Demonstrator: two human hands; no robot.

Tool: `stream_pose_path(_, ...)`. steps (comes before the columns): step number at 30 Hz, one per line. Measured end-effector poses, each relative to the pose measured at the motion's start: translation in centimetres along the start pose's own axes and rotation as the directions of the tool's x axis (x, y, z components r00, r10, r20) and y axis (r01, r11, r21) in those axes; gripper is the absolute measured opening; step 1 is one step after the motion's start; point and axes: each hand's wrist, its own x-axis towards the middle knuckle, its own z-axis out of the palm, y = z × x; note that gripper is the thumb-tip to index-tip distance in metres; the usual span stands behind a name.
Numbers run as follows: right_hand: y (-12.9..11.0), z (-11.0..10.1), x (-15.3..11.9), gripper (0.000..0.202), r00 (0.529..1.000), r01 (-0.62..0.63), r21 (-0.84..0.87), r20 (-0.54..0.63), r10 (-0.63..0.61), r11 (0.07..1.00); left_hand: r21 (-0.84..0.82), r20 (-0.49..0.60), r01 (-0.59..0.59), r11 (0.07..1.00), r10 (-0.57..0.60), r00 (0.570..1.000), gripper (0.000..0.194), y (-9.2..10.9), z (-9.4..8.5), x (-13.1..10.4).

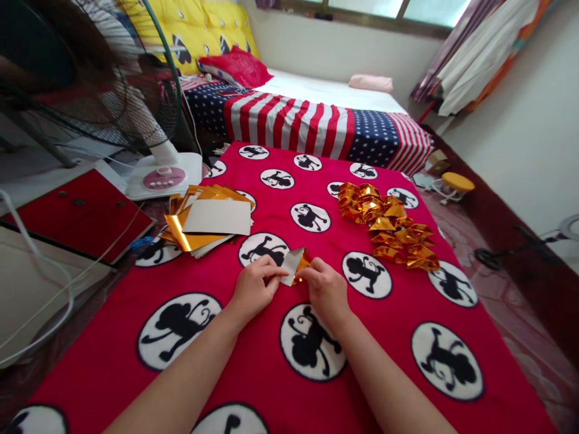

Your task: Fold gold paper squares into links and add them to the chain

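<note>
Between my hands is a small partly folded gold paper (293,265), its pale inner side facing up and a gold face at its right. My left hand (257,284) pinches its left edge between thumb and fingers. On the other side, my right hand (326,289) grips the gold right edge. A loose stack of gold and white sheets (217,217) lies beyond my left hand, a pale sheet on top. Several folded gold paper pieces (384,226) are heaped at the right, beyond my right hand.
A red cloth with monkey circles (280,214) covers the table. A running fan (154,138) stands at the left, beside a red panel (81,211). Behind the table is a bed (312,120); a yellow round stool (458,181) is at the right.
</note>
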Motion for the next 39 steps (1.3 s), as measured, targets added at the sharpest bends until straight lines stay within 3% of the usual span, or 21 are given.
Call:
stream_pose_path(4, 1.2, -0.5, 1.0, 0.028, 0.996, 0.080, 0.028, 0.033, -0.080, 0.996, -0.013, -0.032, -0.120, 0.993, 0.120, 0.992, 0.027, -0.4, -0.3, 0.0)
stream_pose_path(7, 0.7, -1.0, 1.1, 0.025, 0.998, 0.006, 0.044, 0.067, -0.009, 0.999, -0.012, 0.026, -0.164, 0.986, 0.165, 0.986, 0.032, -0.5, -0.3, 0.1)
stream_pose_path(10, -0.7, -1.0, 0.6, 0.015, 0.995, -0.096, 0.019, 0.039, 0.095, 0.995, -0.052, 0.059, -0.133, 0.990, 0.136, 0.989, 0.032, -0.6, -0.3, 0.1)
stream_pose_path(15, -2.0, 0.0, -0.4, 0.013, 0.980, -0.196, 0.089, -0.024, 0.198, 0.977, -0.047, 0.032, -0.145, 0.988, 0.147, 0.989, 0.028, -1.1, -0.1, 0.2)
stream_pose_path(21, -0.8, 0.2, 0.8, 0.028, 0.998, -0.060, 0.271, -0.005, 0.064, 0.961, 0.156, -0.013, -0.293, 0.943, 0.299, 0.954, 0.020, -1.2, -0.3, 0.9)
stream_pose_path(26, 0.7, -0.3, 1.8, 0.026, 0.995, -0.063, 0.275, 0.089, 0.040, 0.959, 0.266, 0.082, -0.408, 0.874, 0.401, 0.912, 0.012, -0.5, -0.6, 0.9)
stream_pose_path(31, 0.8, -0.1, 1.0, 0.018, 0.988, -0.144, 0.335, 0.106, 0.115, 0.931, 0.251, 0.165, -0.420, 0.872, 0.388, 0.906, 0.013, -0.2, -0.4, 0.5)
stream_pose_path(39, 0.1, 0.1, 0.8, 0.012, 0.969, -0.245, 0.332, 0.093, 0.227, 0.911, 0.202, 0.166, -0.370, 0.907, 0.340, 0.925, 0.014, -0.5, -0.1, 0.5)
